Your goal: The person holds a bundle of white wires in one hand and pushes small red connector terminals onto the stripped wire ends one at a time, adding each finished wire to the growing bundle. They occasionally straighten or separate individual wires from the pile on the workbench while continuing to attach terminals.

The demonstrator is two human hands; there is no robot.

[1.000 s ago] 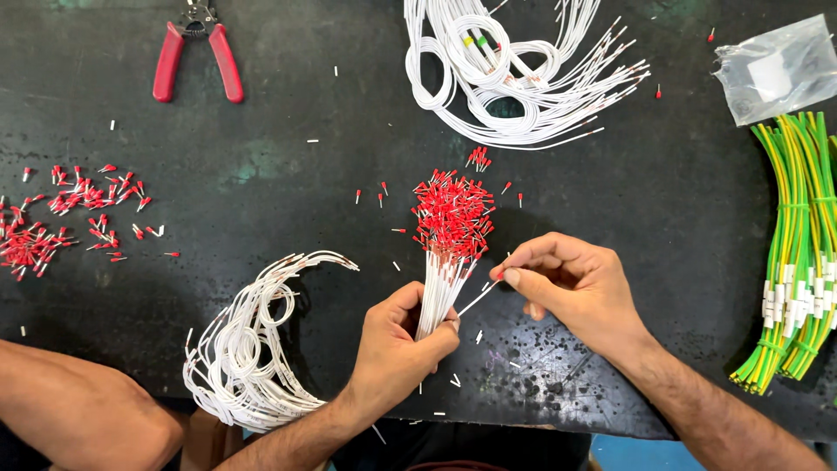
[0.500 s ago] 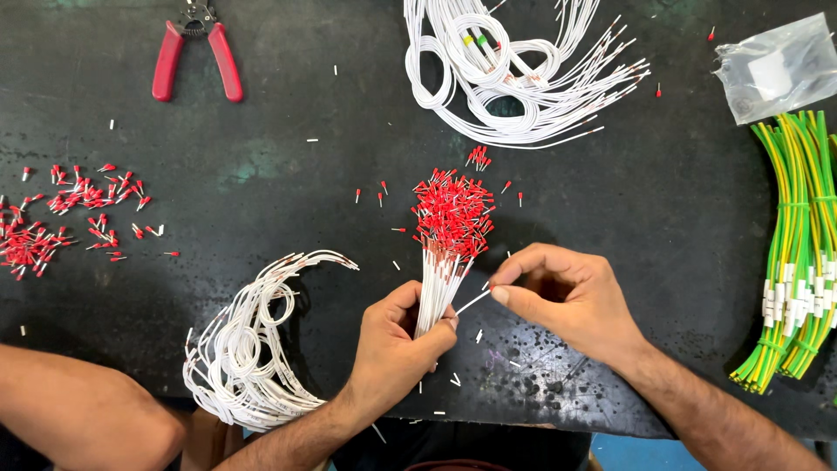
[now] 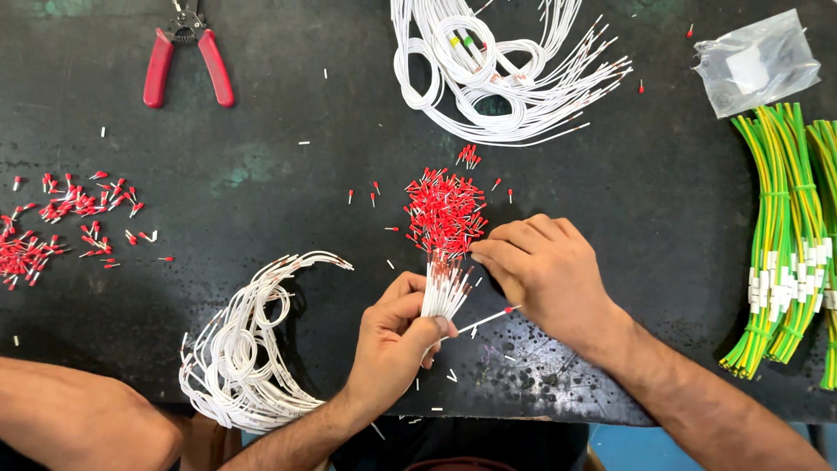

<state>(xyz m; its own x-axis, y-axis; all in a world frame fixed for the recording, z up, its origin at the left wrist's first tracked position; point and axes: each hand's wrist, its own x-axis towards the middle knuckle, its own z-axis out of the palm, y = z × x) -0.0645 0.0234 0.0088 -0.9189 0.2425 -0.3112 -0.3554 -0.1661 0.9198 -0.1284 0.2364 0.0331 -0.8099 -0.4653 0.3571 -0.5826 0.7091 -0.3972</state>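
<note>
My left hand [image 3: 394,349] grips a small bundle of white wires [image 3: 443,292], held upright, ends pointing at a pile of red ferrules [image 3: 443,212] on the dark table. One wire with a red-tipped end [image 3: 490,317] sticks out to the right of the bundle. My right hand [image 3: 540,269] reaches in from the right, its fingertips pinched at the near right edge of the red pile. Whether a ferrule sits between those fingers is hidden.
Coiled white wires [image 3: 248,349] lie at the lower left, a larger white bundle [image 3: 497,70] at the top. Red-handled pliers [image 3: 185,52] top left, scattered red ferrules [image 3: 61,227] left, green-yellow wire bundles [image 3: 785,244] and a clear plastic bag [image 3: 758,61] right. A bare knee [image 3: 78,419] bottom left.
My right hand has left the sticking-out wire and moved up and left to the edge of the red ferrule pile. The left hand and its bundle have stayed put.
</note>
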